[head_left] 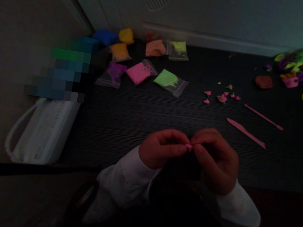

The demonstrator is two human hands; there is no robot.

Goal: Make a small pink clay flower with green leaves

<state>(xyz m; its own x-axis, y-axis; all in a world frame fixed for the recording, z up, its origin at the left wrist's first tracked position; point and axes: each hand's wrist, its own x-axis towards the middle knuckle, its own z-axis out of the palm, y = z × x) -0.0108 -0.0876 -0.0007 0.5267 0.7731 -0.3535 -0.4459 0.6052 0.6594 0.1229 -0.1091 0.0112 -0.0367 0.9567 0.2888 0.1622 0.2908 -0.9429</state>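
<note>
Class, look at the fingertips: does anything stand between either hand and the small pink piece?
Nothing visible does. The left hand and right hand meet at the small pink piece, their fingertips right against it.

The one view, worn on the head, looks from above the near side of the dark tabletop, facing forward and steeply down; the left hand and right hand lie nearest the lens, at arm's reach. It is wide, reaching the pale panel beyond the far edge; floor shows at left.
</note>
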